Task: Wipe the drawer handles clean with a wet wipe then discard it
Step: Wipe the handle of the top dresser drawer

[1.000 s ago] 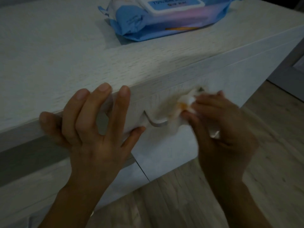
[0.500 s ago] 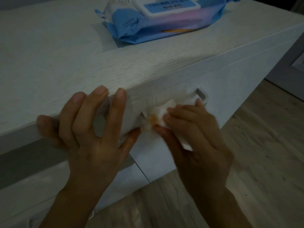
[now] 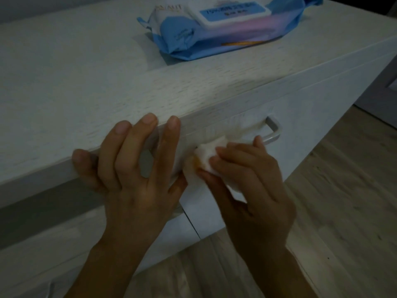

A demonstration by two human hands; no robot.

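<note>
Pinches the wet wipe (image 3: 209,157) in the right hand (image 3: 253,186), now slid from the drawer handle's (image 3: 274,131) three o'clock end to nine o'clock, with the left hand (image 3: 137,171) spread on the dresser top (image 3: 86,82), so this handle is likely nearly clean.

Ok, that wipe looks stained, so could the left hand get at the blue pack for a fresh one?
Probably yes: the left hand rests open on the front edge of the top, holding nothing, and only bare top lies between it and the blue pack.

Pale wood-grain dresser top (image 3: 75,87), blue wet-wipe pack (image 3: 225,33) lying on it
</note>
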